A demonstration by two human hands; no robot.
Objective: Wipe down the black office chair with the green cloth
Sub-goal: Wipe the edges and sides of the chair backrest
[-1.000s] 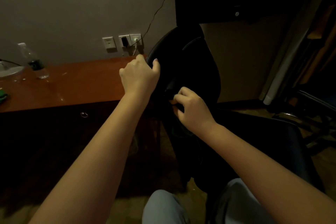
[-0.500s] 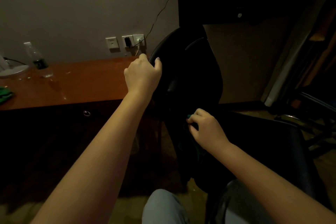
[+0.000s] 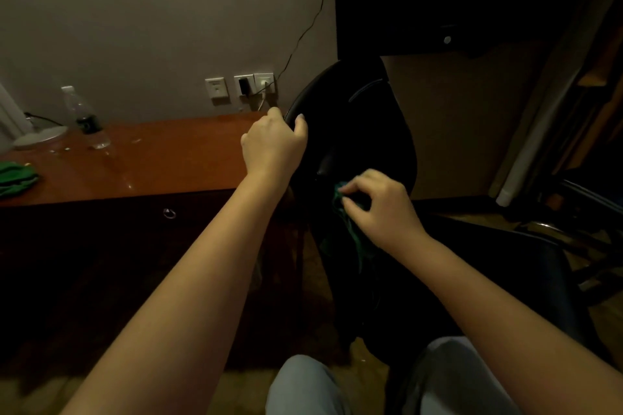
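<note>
Head view leaves the black office chair [image 3: 364,131] mostly lost in shadow. Your left hand [image 3: 273,145] is curled round its backrest edge. Your right hand [image 3: 377,209] pinches the green cloth [image 3: 347,222], partly hidden, against the backrest lower down. Left of the chair, the desk [image 3: 151,158] carries a bottle [image 3: 84,121], label unreadable.
</note>
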